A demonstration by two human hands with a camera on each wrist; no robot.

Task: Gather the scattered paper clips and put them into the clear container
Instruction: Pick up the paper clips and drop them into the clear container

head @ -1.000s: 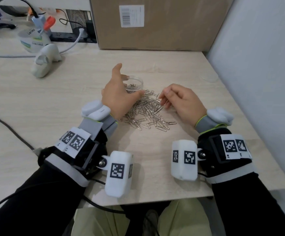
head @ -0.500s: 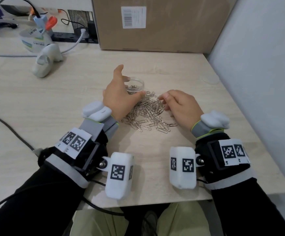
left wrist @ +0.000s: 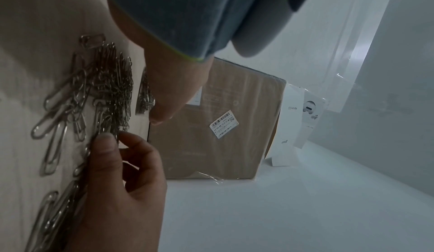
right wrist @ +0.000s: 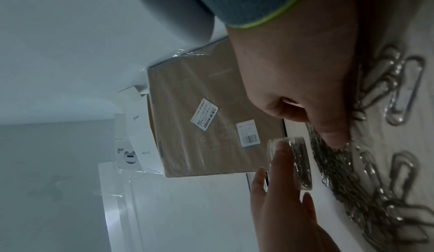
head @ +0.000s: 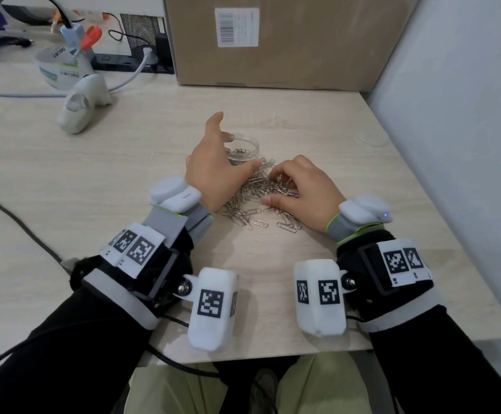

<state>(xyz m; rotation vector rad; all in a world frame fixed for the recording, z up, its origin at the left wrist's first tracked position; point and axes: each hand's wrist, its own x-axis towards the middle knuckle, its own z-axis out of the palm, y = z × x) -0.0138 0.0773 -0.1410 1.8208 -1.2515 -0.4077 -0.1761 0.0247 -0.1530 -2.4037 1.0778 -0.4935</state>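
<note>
The left hand (head: 210,162) cups the clear container (head: 244,149), fingers relaxed; the right hand (head: 303,189) curls over the paper clips (head: 252,201).

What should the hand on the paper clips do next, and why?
Probably pinch a few clips and lift them into the clear container. The right hand rests curled on the paper clip pile, most clips are still on the table, and the left hand steadies the container just beside it.

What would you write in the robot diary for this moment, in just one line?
left hand: steadies clear container | right hand: fingers curled in paper clips | container: some clips inside | most clips on table
</note>
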